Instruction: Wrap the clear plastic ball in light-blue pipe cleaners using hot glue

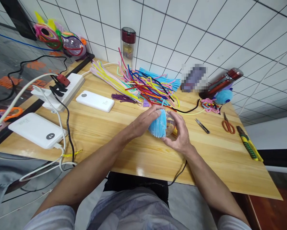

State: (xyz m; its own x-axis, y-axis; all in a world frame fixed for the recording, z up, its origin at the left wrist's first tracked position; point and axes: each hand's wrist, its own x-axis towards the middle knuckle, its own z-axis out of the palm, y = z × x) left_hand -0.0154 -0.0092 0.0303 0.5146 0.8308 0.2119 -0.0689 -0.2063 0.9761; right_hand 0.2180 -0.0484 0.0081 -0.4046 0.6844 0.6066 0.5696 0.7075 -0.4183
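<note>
Just right of the frame's centre, the left hand (143, 122) curls around the blue-wrapped side of a clear rounded object (159, 126), and the right hand (180, 137) grips its bare side. A heap of colourful pipe cleaners (153, 87) lies at upper centre; orange-handled scissors (226, 120) lie at right.

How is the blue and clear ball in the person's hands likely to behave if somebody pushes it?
The ball would probably roll, since its visible outline is curved. It may be light for its size, because the clear part looks hollow. The blue strips look fuzzy, so that side is probably less slippery.
</note>
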